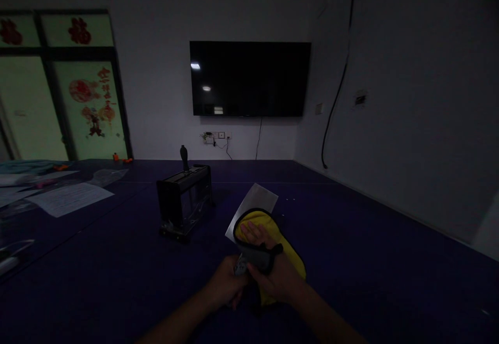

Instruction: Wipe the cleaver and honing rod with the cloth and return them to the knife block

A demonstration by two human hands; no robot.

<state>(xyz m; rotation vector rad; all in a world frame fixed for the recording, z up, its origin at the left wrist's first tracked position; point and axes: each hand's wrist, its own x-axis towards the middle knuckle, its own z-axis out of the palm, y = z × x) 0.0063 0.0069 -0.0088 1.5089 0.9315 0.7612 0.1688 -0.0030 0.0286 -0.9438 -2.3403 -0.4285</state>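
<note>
My left hand [228,284] is closed around the handle [240,266] of what looks like a cleaver. Its broad, flat, silvery blade [255,198] points away from me and tilts to the right. A yellow and grey cloth with dark edging [286,250] lies over the near part of the blade. My right hand [268,261] grips this cloth, with the fingers on its yellow side and the thumb by the grey fold, close to my left hand. The cloth hides the lower blade.
On the purple tabletop [351,261], a black box-shaped frame with an upright handle [185,198] stands left of the blade. Printed paper [72,198] and clear plastic [107,176] lie farther left. Small white bits [290,199] lie beyond the cloth. A television [249,79] hangs on the wall.
</note>
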